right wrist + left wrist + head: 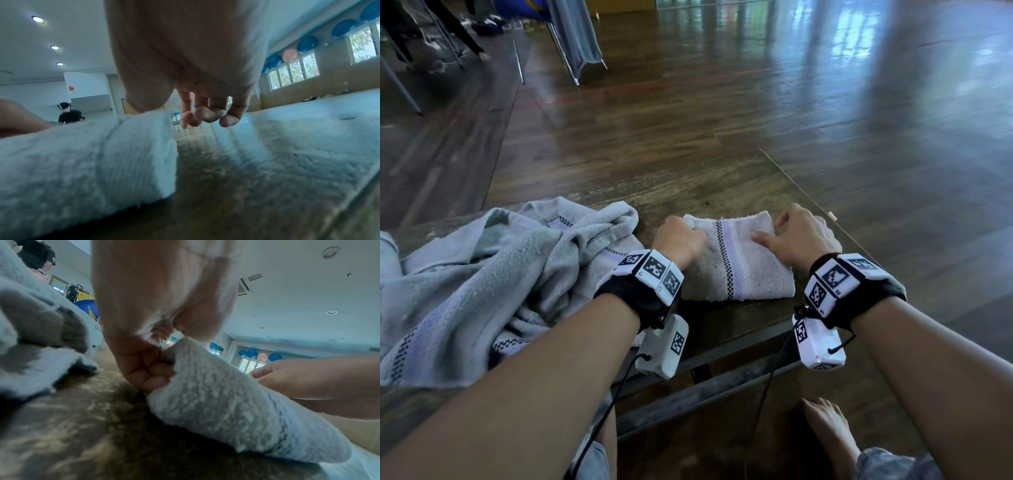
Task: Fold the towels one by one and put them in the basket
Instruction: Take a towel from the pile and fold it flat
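Only the wrist views show the hall's ceiling lights, windows (294,71) and balloons (262,356). The wooden desk (722,185) carries a rumpled towel heap (493,274) left of the folded towel (736,263). The left hand (679,240) pinches its left edge; the right hand (803,236), fingers loosely spread, rests its thumb on its right side.

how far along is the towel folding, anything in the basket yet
One folded towel lies on the table, the left hand gripping its left edge and the right hand resting at its right end. The crumpled towels remain unfolded. No basket is in view, so none is visibly put away.
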`<state>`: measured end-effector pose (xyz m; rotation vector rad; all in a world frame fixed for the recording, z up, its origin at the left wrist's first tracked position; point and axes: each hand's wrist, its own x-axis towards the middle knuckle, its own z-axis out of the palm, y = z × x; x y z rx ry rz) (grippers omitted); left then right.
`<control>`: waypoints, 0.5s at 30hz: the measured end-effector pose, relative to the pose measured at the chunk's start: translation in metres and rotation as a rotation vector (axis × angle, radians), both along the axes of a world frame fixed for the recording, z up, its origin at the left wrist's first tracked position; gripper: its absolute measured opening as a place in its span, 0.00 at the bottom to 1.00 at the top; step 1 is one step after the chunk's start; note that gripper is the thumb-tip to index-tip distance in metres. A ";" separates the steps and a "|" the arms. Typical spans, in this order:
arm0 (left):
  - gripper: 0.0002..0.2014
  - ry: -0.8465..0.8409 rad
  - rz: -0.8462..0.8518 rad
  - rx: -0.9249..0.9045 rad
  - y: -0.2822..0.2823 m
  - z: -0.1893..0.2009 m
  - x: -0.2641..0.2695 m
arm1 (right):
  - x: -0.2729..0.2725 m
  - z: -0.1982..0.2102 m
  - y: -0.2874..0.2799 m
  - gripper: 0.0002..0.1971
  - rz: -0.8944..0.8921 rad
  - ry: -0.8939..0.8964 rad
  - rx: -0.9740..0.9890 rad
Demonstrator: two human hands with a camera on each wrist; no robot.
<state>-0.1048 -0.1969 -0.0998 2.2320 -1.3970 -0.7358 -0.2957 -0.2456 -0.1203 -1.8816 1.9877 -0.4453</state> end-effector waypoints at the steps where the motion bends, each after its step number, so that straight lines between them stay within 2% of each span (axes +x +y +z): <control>1: 0.17 0.011 0.001 0.003 0.000 0.000 0.000 | 0.000 0.000 0.000 0.25 0.024 -0.006 -0.010; 4: 0.20 0.056 0.008 0.018 0.001 0.003 0.002 | -0.002 -0.002 0.000 0.32 0.215 -0.064 -0.040; 8: 0.12 0.114 0.008 0.043 0.004 0.004 0.006 | -0.004 -0.004 0.005 0.27 0.426 -0.040 -0.026; 9: 0.15 0.147 0.011 0.061 0.005 0.006 0.008 | -0.005 -0.003 0.006 0.25 0.430 -0.012 -0.033; 11: 0.35 0.176 0.027 0.080 0.007 0.006 0.010 | -0.007 -0.001 0.005 0.19 0.401 0.013 -0.053; 12: 0.40 0.173 0.026 0.059 0.008 0.005 0.011 | -0.009 0.001 0.004 0.15 0.381 0.010 -0.054; 14: 0.39 0.129 0.014 -0.015 0.009 0.003 0.013 | -0.013 0.003 0.004 0.09 0.358 -0.001 -0.026; 15: 0.36 0.099 0.005 -0.044 0.010 0.002 0.014 | -0.015 0.003 0.006 0.09 0.364 -0.005 -0.016</control>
